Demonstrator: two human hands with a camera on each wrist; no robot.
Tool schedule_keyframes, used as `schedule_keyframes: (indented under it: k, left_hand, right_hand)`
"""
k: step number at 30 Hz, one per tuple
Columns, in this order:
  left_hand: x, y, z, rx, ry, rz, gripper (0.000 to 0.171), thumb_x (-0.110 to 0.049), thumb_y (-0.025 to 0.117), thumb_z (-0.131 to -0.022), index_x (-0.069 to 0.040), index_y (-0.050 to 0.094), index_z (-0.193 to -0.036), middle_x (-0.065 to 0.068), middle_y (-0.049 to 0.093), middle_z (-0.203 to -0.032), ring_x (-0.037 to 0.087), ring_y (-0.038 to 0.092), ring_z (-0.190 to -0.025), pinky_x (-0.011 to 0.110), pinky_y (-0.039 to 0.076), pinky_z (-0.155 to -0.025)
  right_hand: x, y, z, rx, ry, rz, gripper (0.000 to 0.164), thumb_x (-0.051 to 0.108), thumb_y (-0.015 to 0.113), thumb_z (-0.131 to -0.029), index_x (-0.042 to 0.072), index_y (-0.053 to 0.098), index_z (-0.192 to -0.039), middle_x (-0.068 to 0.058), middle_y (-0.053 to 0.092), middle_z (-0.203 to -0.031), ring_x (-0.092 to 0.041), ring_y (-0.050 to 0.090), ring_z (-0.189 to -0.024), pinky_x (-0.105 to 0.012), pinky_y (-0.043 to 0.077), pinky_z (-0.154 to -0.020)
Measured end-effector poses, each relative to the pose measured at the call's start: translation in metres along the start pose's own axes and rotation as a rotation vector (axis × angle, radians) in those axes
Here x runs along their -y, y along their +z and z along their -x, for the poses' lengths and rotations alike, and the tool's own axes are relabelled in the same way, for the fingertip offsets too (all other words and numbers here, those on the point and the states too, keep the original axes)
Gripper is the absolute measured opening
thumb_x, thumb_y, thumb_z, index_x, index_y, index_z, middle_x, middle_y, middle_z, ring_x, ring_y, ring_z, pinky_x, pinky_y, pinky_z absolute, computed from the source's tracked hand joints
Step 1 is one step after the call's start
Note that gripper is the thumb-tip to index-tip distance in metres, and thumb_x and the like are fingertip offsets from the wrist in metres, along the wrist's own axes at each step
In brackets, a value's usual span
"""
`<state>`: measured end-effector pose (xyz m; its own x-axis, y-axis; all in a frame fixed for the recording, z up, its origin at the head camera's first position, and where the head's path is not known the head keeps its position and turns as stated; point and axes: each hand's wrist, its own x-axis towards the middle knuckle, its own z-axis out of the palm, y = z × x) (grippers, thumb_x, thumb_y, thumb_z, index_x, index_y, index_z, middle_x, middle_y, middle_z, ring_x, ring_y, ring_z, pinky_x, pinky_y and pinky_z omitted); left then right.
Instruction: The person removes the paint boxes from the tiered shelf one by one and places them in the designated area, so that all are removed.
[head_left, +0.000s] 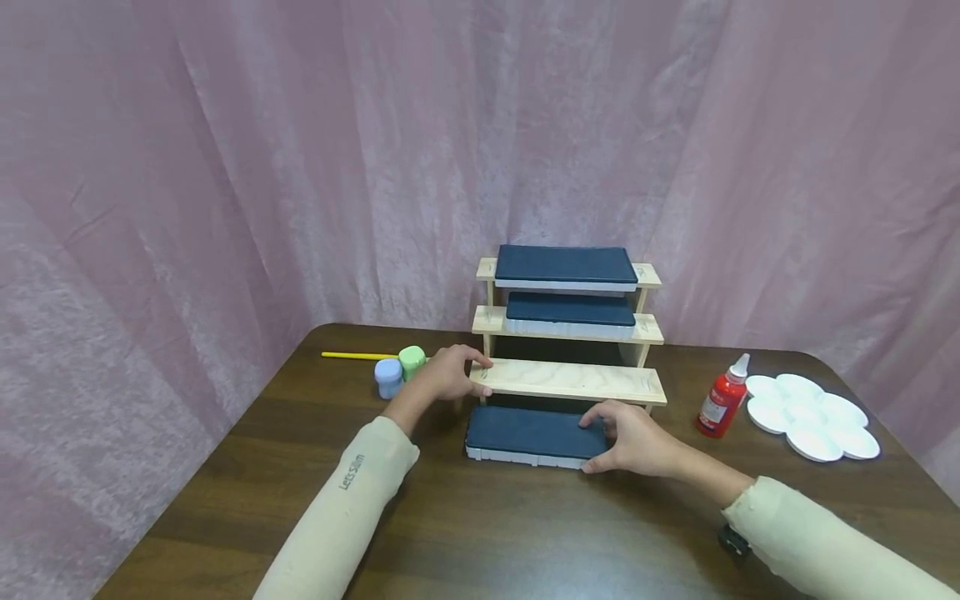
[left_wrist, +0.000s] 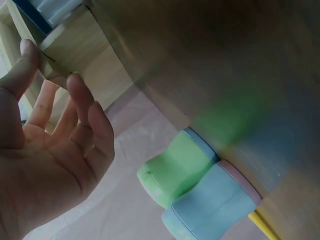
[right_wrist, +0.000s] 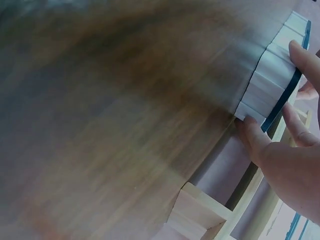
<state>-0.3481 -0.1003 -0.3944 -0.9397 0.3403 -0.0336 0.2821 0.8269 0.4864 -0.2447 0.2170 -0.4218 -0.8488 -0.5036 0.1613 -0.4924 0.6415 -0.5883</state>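
Note:
A three-step wooden rack (head_left: 570,379) stands on the table. At the left end of its bare lowest step, my left hand (head_left: 450,373) pinches the board between thumb and fingers; the left wrist view shows the hand (left_wrist: 55,165) round the board's corner. In front of the rack, a long white box with a dark blue lid (head_left: 525,429) lies flat on the table. My right hand (head_left: 633,437) grips its right end, and the right wrist view shows fingers against the white ribbed side (right_wrist: 270,82). Similar boxes lie on the top step (head_left: 566,264) and middle step (head_left: 570,308).
Left of the rack are a green jar (head_left: 412,361), a blue jar (head_left: 388,377) and a yellow stick (head_left: 358,356). To the right stand a red bottle with a white nozzle (head_left: 722,402) and a white flower-shaped palette (head_left: 806,412). A pink curtain (head_left: 420,167) hangs behind the table.

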Motion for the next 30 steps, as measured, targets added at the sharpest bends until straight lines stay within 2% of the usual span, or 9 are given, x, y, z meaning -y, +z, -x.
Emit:
schedule_keyframes:
  k: [6, 13, 20, 28, 30]
  left_hand:
    - [0.0, 0.0, -0.001, 0.012, 0.035, -0.006, 0.048, -0.035, 0.084, -0.08, -0.024, 0.07, -0.124, 0.008, 0.058, -0.137, 0.026, 0.052, -0.123, 0.049, 0.043, -0.102]
    - [0.003, -0.002, -0.001, 0.029, 0.04, 0.028, 0.038, -0.037, 0.077, -0.087, -0.024, 0.07, -0.123, 0.006, 0.059, -0.134, 0.028, 0.051, -0.124, 0.05, 0.043, -0.102]
    - [0.002, -0.003, 0.0, 0.009, 0.019, 0.027, 0.037, -0.035, 0.079, -0.085, -0.024, 0.071, -0.12, 0.008, 0.059, -0.134, 0.028, 0.051, -0.122, 0.05, 0.044, -0.1]
    - [-0.003, -0.004, -0.001, -0.004, -0.061, 0.037, 0.036, -0.036, 0.082, -0.082, -0.029, 0.073, -0.116, 0.009, 0.059, -0.133, 0.027, 0.054, -0.104, 0.045, 0.048, -0.087]
    - [-0.003, -0.005, -0.002, -0.002, -0.068, 0.039, 0.037, -0.037, 0.082, -0.081, -0.029, 0.073, -0.116, 0.009, 0.059, -0.133, 0.027, 0.054, -0.105, 0.044, 0.048, -0.087]
  right_hand:
    - [0.004, -0.008, 0.004, 0.023, -0.018, -0.033, 0.054, 0.029, 0.09, -0.071, 0.006, 0.064, -0.113, -0.01, 0.063, -0.115, -0.03, 0.062, -0.105, -0.048, 0.053, -0.088]
    - [0.007, -0.022, 0.003, 0.018, -0.021, -0.063, 0.048, 0.026, 0.087, -0.077, 0.003, 0.065, -0.113, -0.013, 0.065, -0.115, -0.036, 0.064, -0.107, -0.045, 0.055, -0.085]
    - [0.011, -0.038, -0.007, -0.049, -0.042, -0.029, 0.042, 0.018, 0.086, -0.078, 0.002, 0.067, -0.112, -0.011, 0.068, -0.11, -0.034, 0.065, -0.105, -0.041, 0.057, -0.081]
    - [0.013, -0.059, -0.024, -0.188, -0.092, 0.051, 0.031, 0.012, 0.083, -0.081, 0.005, 0.07, -0.108, -0.008, 0.07, -0.107, -0.034, 0.064, -0.104, -0.048, 0.057, -0.079]
    - [0.011, -0.063, -0.027, -0.222, -0.114, 0.071, 0.029, 0.009, 0.082, -0.08, 0.005, 0.071, -0.106, -0.009, 0.07, -0.105, -0.033, 0.065, -0.102, -0.048, 0.057, -0.078]
